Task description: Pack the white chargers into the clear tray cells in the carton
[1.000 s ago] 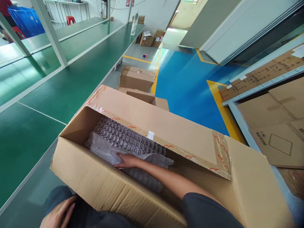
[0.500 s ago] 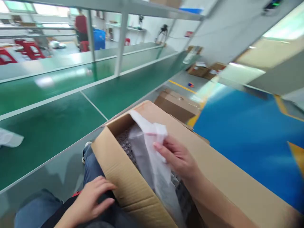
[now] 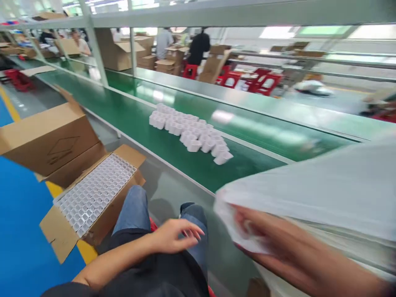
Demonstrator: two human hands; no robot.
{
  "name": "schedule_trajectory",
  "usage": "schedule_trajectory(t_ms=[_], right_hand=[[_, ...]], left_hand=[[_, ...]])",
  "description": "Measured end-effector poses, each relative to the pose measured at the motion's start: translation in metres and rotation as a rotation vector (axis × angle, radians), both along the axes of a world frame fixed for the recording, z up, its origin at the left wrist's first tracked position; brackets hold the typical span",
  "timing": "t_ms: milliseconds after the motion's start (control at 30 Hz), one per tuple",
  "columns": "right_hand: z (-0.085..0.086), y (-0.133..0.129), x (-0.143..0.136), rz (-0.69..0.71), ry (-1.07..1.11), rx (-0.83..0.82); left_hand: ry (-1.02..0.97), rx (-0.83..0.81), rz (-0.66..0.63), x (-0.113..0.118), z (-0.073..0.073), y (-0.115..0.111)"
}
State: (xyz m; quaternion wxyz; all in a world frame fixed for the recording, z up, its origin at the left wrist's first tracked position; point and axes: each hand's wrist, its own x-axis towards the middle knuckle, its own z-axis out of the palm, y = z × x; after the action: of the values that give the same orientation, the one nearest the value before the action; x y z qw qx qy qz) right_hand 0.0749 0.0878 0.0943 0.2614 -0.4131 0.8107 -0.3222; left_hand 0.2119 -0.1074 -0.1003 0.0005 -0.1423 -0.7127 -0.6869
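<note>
My right hand (image 3: 252,227) grips a thin white plastic bag (image 3: 321,185) at its near end, on the right side of the view. The bag billows out over the belt's edge, and its film partly covers my fingers. Over my lap hangs my left hand (image 3: 177,236), fingers loosely stretched and nothing in them. In front, on the green conveyor belt (image 3: 133,123), lie several white plastic pieces (image 3: 193,132) in clustered rows. To my left stands an open cardboard box (image 3: 114,206), packed with a grid of small white square pieces (image 3: 95,194).
A big cardboard box (image 3: 58,140) with raised flaps stands beyond the packed one. Metal posts (image 3: 93,45) carry a shelf above the belt. Across it are red stools (image 3: 266,82), stacked cartons (image 3: 170,60) and people at work, one in black (image 3: 199,47).
My view has swung left from the carton on the right to the belt. The right hand still holds white plastic, now spread wide. My left hand has come away from the carton's side.
</note>
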Motion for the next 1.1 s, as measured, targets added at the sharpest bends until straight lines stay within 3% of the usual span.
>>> schedule_trajectory(t_ms=[67,133,167,233,333,433,533,633,767,867,933,1033,1100], right_hand=[[-0.038,-0.077,0.0,0.264,-0.035,0.218],[-0.078,-0.152,0.019,0.509,-0.089,0.356],[-0.098,-0.185,0.034,0.642,-0.147,0.36],[-0.135,-0.237,0.068,0.878,-0.23,0.38],[-0.175,-0.277,0.109,1.108,-0.219,0.465],[-0.193,-0.286,0.121,1.212,-0.32,0.442],[-0.196,-0.286,0.113,1.228,-0.442,0.441],[-0.192,-0.286,0.103,1.245,-0.6,0.412],[-0.186,-0.28,0.096,1.229,-0.829,0.439],[-0.184,-0.268,0.085,1.092,-1.025,0.525],[-0.181,-0.259,0.073,0.963,-1.101,0.542],[-0.17,-0.246,0.049,0.819,-1.052,0.528],[-0.16,-0.241,0.032,0.748,-0.915,0.525]], left_hand=[[-0.056,0.005,0.453,0.025,-0.013,-0.063],[0.047,-0.151,0.71,0.056,-0.027,-0.116],[0.108,-0.287,0.72,0.073,-0.032,-0.137],[0.123,-0.541,0.587,0.108,-0.04,-0.167],[-0.061,-0.703,0.415,0.157,-0.047,-0.184],[-0.219,-0.704,0.471,0.193,-0.057,-0.177],[-0.239,-0.642,0.648,0.204,-0.071,-0.161],[-0.156,-0.532,0.782,0.193,-0.079,-0.148],[-0.229,-0.346,0.91,0.168,-0.075,-0.145],[-0.32,-0.263,0.997,0.162,-0.069,-0.154],[-0.359,-0.268,0.991,0.166,-0.068,-0.161],[-0.428,-0.316,0.983,0.177,-0.07,-0.172],[-0.48,-0.34,1.046,0.188,-0.073,-0.18]])
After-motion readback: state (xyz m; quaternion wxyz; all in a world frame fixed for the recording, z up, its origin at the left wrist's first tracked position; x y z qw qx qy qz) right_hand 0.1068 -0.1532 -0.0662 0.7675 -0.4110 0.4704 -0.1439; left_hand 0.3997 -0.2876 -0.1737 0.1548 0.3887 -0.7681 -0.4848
